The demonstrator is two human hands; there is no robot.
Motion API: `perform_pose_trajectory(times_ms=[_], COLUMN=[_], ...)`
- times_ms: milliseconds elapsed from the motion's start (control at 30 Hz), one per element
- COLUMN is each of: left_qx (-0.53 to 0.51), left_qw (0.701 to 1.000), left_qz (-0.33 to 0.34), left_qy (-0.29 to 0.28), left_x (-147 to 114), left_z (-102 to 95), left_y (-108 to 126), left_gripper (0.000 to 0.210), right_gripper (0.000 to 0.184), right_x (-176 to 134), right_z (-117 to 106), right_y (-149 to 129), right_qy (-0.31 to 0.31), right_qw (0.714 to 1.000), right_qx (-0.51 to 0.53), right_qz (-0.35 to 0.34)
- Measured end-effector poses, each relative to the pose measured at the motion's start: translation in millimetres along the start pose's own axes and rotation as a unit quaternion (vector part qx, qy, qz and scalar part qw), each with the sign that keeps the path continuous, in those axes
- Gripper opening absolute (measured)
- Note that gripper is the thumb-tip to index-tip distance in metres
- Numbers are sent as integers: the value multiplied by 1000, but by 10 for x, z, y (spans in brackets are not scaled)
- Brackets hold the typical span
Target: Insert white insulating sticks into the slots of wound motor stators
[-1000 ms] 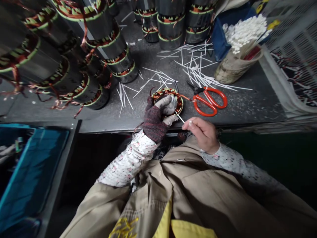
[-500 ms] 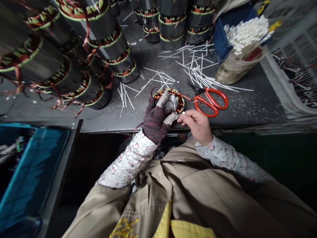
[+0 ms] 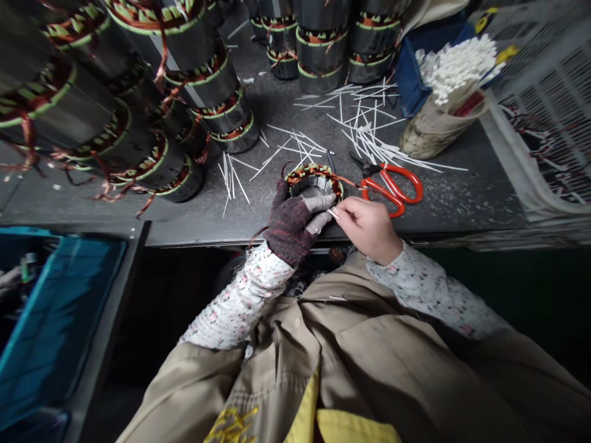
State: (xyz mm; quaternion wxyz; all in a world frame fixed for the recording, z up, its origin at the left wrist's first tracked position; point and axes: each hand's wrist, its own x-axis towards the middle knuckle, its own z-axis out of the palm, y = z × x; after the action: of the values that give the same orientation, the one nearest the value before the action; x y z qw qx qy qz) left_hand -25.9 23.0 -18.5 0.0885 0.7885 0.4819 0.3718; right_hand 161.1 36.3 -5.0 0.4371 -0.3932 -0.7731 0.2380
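Observation:
A wound motor stator (image 3: 302, 176), with copper windings and pale green insulation round its rim, rests near the bench's front edge. My left hand (image 3: 292, 226), in a dark knitted glove with pale-wrapped fingers, grips its near side, the index finger across the ring. Bare, my right hand (image 3: 372, 229) pinches a thin white stick (image 3: 332, 213) against the stator's near right rim, touching the left fingertips. How far the stick reaches is hidden by the fingers. An orange lead runs from the stator towards red-handled scissors (image 3: 392, 189) lying just to the right.
Loose white sticks (image 3: 364, 132) lie scattered behind the stator. Stacked stators (image 3: 231, 117) stand at left and back. A cup (image 3: 422, 132) of white-tipped sticks leans by a blue bin (image 3: 410, 74). At right is a white crate (image 3: 508, 166), at lower left a teal crate (image 3: 69, 307).
My left index finger has moved from inside the ring to its near right rim, uncovering the bore. My right hand has shifted slightly left, bringing the white stick against the rim.

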Motion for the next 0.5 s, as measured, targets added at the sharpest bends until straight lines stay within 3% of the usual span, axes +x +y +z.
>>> perform_pose_trajectory(times_ms=[133, 233, 367, 433, 500], left_qx=[-11, -3, -7, -9, -1], left_qw=[1000, 1000, 999, 999, 999], left_qz=[8, 22, 47, 43, 25], left_qy=[-17, -12, 11, 26, 34], left_x=[-2, 5, 14, 6, -9], left_z=[-1, -4, -24, -33, -39], left_y=[-40, -31, 14, 39, 62], left_gripper=[13, 15, 21, 40, 68], right_gripper=[27, 30, 35, 37, 44], right_x=[17, 23, 79, 102, 88], right_z=[7, -97, -303, -347, -341], right_y=[10, -114, -258, -254, -216], right_qy=[-4, -51, -69, -63, -96], right_qw=[1000, 999, 992, 980, 957], right_qx=[-4, -9, 102, 179, 262], right_qz=[24, 2, 21, 51, 85])
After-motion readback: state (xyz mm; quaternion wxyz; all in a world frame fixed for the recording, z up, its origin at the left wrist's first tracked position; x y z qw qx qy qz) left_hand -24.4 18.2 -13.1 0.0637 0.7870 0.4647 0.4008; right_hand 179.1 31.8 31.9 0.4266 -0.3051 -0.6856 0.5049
